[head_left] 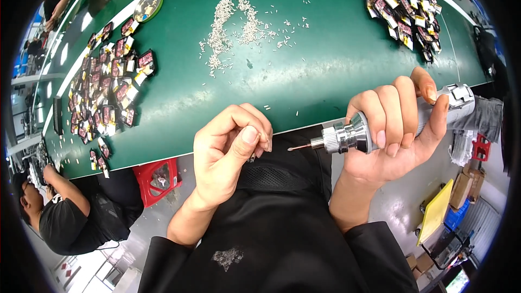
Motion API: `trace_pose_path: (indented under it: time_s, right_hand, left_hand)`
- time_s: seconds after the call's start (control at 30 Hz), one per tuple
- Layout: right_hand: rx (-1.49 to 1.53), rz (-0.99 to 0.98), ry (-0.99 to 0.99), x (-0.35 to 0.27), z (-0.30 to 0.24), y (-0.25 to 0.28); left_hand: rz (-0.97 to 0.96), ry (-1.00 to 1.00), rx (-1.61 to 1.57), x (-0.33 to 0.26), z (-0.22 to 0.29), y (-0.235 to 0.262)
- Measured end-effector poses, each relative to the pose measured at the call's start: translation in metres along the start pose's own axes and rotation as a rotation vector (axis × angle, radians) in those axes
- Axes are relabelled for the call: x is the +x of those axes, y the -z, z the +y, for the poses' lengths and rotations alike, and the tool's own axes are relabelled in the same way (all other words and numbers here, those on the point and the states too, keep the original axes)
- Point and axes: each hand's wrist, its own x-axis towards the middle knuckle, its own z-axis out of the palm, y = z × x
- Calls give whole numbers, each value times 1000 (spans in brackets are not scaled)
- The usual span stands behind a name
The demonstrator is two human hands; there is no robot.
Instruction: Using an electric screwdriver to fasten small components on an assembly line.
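In my right hand [392, 130] is a silver-grey electric screwdriver [354, 132], with the fingers wrapped round its body. Its thin bit [300, 147] points left toward my other hand, with a gap between them. My left hand [227, 151] is closed in a pinch just past the table's front edge. A small dark bit of something shows under its fingertips, but most of it is hidden and I cannot make out what it is. Beyond the hands, many small white cylindrical pieces [220, 31] lie loosely heaped on the green tabletop [184, 95].
Small black parts with pink and white faces [106, 84] lie heaped at the left. Another heap of similar parts [404, 8] sits at the far right. A round green-rimmed dish [148, 7] stands far left. One person [70, 217] sits left, near a red stool [157, 180].
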Motion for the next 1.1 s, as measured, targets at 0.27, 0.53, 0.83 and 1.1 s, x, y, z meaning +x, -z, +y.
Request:
trace_pose_path:
  time_s: [0.27, 0.53, 0.83, 1.1]
  right_hand:
    - [-59, -10, 26, -9, 13, -10]
    - [-46, 8, 29, -10, 13, -12]
    - [-132, -66, 41, -10, 7, -8]
    - [-159, -64, 65, 1, 6, 3]
  left_hand:
    - [-51, 24, -81, -10, -7, -8]
    - [-94, 25, -97, -10, -5, -7]
    - [-18, -64, 206, -7, -2, -15]
    - [9, -133, 518, 8, 0, -18]
